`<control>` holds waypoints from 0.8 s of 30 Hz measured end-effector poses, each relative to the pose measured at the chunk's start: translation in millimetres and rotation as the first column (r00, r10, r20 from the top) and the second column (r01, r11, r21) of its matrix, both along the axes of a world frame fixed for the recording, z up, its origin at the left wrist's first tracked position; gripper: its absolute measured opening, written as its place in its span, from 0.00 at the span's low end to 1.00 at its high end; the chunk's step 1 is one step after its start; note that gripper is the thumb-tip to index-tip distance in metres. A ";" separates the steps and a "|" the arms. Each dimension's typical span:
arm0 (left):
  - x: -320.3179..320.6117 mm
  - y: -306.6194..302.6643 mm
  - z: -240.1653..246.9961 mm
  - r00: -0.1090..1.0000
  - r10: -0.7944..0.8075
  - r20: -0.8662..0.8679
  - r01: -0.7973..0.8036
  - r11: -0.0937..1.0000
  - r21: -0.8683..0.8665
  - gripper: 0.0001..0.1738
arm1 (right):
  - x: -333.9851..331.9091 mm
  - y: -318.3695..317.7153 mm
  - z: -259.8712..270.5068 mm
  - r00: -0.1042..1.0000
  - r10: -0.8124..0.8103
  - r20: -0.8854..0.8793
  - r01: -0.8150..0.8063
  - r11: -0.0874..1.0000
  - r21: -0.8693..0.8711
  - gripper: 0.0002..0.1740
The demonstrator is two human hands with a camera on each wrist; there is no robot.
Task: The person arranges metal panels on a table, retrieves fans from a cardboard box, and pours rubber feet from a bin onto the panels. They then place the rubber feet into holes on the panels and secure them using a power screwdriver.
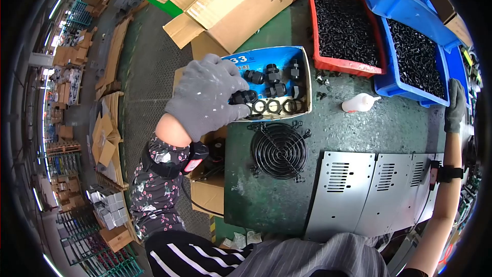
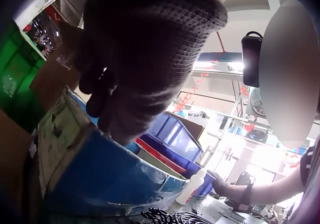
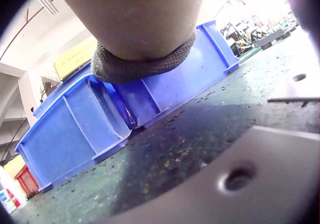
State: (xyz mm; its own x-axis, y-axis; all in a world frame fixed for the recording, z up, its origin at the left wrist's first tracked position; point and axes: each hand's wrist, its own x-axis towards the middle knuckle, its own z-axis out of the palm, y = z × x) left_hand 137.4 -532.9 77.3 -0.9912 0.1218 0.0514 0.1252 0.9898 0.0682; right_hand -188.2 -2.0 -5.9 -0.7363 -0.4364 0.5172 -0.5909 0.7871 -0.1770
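Observation:
My left hand (image 1: pixel 207 95), in a grey glove, reaches over the near left side of a shallow blue-lined cardboard box (image 1: pixel 307 82). Its thumb and fingers pinch a black cable gland (image 1: pixel 243 97) low in the box. More cable glands (image 1: pixel 275 90) lie in there, with several black rings (image 1: pixel 274 106) along the near side. From the left wrist, the curled fingers dip behind the box's blue wall (image 2: pixel 110 176). My right hand (image 1: pixel 455 106), also gloved, rests at the right side of a blue bin (image 1: pixel 410 92); in the right wrist view the forearm hides its fingers.
Black small parts fill a red bin (image 1: pixel 320 64) and the blue bin. A white squeeze bottle (image 1: pixel 359 103) stands before them. Nearer are a round black fan guard (image 1: pixel 280 151) and slotted metal panels (image 1: pixel 343 195). A large open carton (image 1: pixel 246 10) stands behind the box.

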 end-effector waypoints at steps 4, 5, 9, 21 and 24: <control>-4.6 2.8 1.5 0.999 0.025 0.041 -0.025 1.000 0.002 0.13 | 0.8 -0.3 0.3 1.000 0.007 -0.008 -0.007 1.000 0.007 0.19; -6.0 3.4 4.1 0.999 0.022 0.039 -0.023 1.000 0.003 0.13 | 0.6 -0.3 -0.1 1.000 0.010 -0.024 -0.010 1.000 0.024 0.19; -11.5 2.4 10.5 0.989 0.063 -0.132 -0.059 0.998 0.034 0.14 | 8.4 -9.9 3.6 1.000 -0.008 -0.011 0.008 1.000 -0.013 0.19; -0.8 4.1 18.0 0.919 0.240 -0.313 -0.260 0.965 -0.023 0.15 | 4.3 -7.5 1.1 0.999 -0.015 -0.030 0.015 1.000 -0.002 0.19; 5.9 -0.7 16.6 0.934 0.257 -0.249 -0.268 0.963 -0.009 0.14 | 6.2 -9.2 1.4 1.000 -0.002 -0.004 0.002 0.999 -0.035 0.19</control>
